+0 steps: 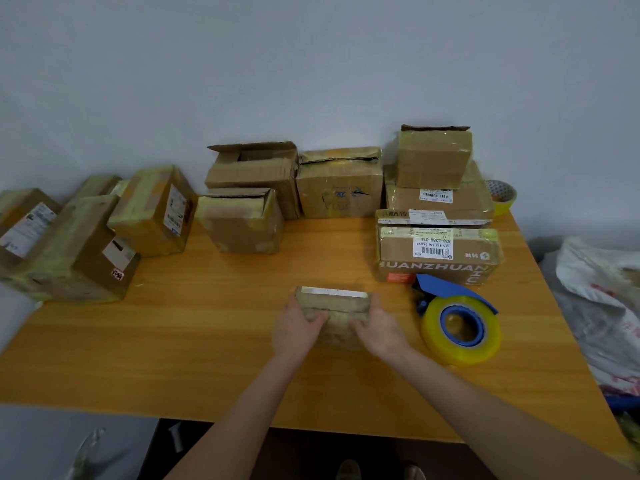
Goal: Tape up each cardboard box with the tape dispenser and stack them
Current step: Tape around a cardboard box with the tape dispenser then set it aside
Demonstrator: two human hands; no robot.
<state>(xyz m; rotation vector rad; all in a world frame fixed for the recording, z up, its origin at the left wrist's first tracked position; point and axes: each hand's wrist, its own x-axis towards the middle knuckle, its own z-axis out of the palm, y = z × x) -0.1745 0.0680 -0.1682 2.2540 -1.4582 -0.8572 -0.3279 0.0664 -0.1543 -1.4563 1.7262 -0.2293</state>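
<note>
Forearms (242, 410) reaching in from the near edge, ending in the left grip (294, 329) and the right grip (381, 329), each curled round 1 end of the small cardboard box (334, 304) and holding it between them. Set flat on the desk (207, 323), centre front, near the tape dispenser (460, 323) but not touching it.

Probably squaring this box up for taping, or checking its wrap. Hold it square to the body with the long seam lying left to right. Press the flaps flush before freeing the right grip for the dispenser. Pin 1 end down with the left grip to resist the drag of the tape on so light a box. Begin the strip over an edge rather than on the top face, then rub it flat.

Squat and oblong, brown board clouded with yellowish tape, a pale strip along the far top edge; too blurred to judge the seam.

Outward: dispenser blue-framed, with a yellow-tinted roll. Behind it, a stack of taped boxes (438, 252). Along the wall, open-flapped boxes (252, 168) likely awaiting tape.
</note>
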